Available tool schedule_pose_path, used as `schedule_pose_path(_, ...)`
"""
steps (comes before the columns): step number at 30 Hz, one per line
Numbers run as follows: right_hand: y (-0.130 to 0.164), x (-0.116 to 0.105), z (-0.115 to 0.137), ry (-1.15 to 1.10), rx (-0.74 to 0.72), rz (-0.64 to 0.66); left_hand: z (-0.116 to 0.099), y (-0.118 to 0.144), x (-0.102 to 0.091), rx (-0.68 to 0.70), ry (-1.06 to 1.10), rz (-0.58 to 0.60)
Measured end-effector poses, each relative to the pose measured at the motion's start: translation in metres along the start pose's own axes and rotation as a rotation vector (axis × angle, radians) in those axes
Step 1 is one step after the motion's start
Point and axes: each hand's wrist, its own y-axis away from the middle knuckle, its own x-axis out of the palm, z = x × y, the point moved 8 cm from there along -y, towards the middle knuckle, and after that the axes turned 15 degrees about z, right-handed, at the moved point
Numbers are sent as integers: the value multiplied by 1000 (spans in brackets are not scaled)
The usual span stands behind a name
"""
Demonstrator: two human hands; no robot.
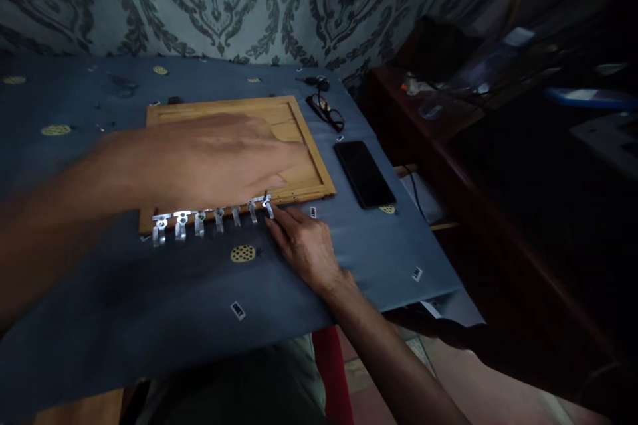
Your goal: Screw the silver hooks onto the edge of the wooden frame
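Observation:
A wooden frame (309, 146) lies flat on a table covered with a blue cloth (124, 299). Along its near edge sits a row of several shiny metal hooks (199, 220). My left hand (214, 159) is blurred and stretched out flat over the frame, fingers apart, holding nothing. My right hand (304, 242) rests on the cloth at the row's right end, with its fingertips on the last metal hook (268, 204). Whether it pinches the hook or only touches it is unclear.
A black phone (363, 174) lies right of the frame. Glasses (326, 109) and a small dark object (319, 83) lie behind it. Dark furniture with clutter (448, 93) stands to the right. The table's right edge (438, 259) drops off there.

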Motion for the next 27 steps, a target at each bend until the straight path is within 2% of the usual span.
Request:
schedule_pose_path(2, 0, 0, 0, 0, 1, -3, 10, 7, -6, -77, -30, 7)
schedule_pose_path(4, 0, 0, 0, -8, -5, -11, 16, 16, -17, -126, -103, -50)
schedule_pose_path(7, 0, 1, 0, -19, -15, -21, 16, 28, -25, -98, -187, -117)
schedule_pose_path(12, 1, 1, -1, -11, -26, -34, 20, 32, -9, -136, -130, -86)
schedule_pose_path(15, 1, 0, 0, -7, -34, -46, 22, 30, 1, -105, -86, -78)
schedule_pose_path(24, 3, 0, -1, -4, -59, -82, 22, 32, 9, -25, -52, -100)
schedule_pose_path(27, 4, 0, -2, -12, -74, -90, 21, 35, 9, 48, -107, -200)
